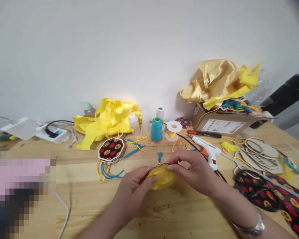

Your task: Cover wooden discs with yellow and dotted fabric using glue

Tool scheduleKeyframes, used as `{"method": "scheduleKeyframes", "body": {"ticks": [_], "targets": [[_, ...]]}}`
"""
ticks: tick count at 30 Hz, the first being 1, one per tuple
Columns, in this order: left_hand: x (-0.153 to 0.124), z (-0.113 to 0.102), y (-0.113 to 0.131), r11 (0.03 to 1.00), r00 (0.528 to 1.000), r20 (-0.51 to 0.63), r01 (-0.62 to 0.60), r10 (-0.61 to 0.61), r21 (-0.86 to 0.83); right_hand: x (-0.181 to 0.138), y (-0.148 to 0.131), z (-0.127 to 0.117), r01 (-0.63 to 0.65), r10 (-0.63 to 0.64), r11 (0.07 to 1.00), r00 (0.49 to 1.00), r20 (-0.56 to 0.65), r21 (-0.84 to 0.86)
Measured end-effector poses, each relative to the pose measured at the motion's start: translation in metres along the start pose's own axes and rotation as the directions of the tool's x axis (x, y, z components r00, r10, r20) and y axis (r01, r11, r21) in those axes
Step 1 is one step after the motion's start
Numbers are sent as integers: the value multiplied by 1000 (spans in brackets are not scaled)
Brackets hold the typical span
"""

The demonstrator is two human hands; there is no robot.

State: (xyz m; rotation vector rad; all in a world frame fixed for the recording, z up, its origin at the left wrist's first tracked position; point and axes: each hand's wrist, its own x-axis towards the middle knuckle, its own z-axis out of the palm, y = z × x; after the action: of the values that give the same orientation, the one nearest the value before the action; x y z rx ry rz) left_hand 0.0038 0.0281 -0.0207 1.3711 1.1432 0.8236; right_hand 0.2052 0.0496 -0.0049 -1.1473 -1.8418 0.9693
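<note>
Between both hands is a yellow fabric piece (162,178) with a thin dark rim along its far edge. My left hand (136,186) grips its left side, thumb on top. My right hand (193,171) pinches the far right edge between thumb and fingers. A small teal tassel (159,156) lies just beyond the rim; whether it is attached, I cannot tell. To the left sits a stack of scalloped ornaments (111,149) with dark patterned fabric, yellow cord and teal strands. A white hot glue gun (209,151) with an orange trigger rests beyond my right hand.
Behind stand a teal thread cone (156,130), a white spool (173,126), a squeeze bottle (134,123) and yellow satin (112,116). On the right are black scissors (256,191), wooden cutouts (261,156), a marker (204,134) and a full cardboard box (224,126). A white cable (66,209) runs at left.
</note>
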Motion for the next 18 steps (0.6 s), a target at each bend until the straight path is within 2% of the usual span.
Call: {"method": "scheduleKeyframes", "body": {"ticks": [4,7,10,13,18], "targets": [[2,1,1,975,993,3,114,-116,-189,2,2,0,-83,82,995,996,25,55],[5,0,-2,891,971,40,233,-236,-389,5,7,0,-126,122,983,992,33,130],[6,-2,-4,788,948,61,294,-312,-542,8,11,1,-183,191,962,981,-20,204],[7,-5,-3,716,933,72,320,-354,-620,10,11,2,-250,257,930,966,13,270],[8,-5,-2,672,925,85,330,-371,-663,9,9,5,-298,271,923,952,142,241]]}}
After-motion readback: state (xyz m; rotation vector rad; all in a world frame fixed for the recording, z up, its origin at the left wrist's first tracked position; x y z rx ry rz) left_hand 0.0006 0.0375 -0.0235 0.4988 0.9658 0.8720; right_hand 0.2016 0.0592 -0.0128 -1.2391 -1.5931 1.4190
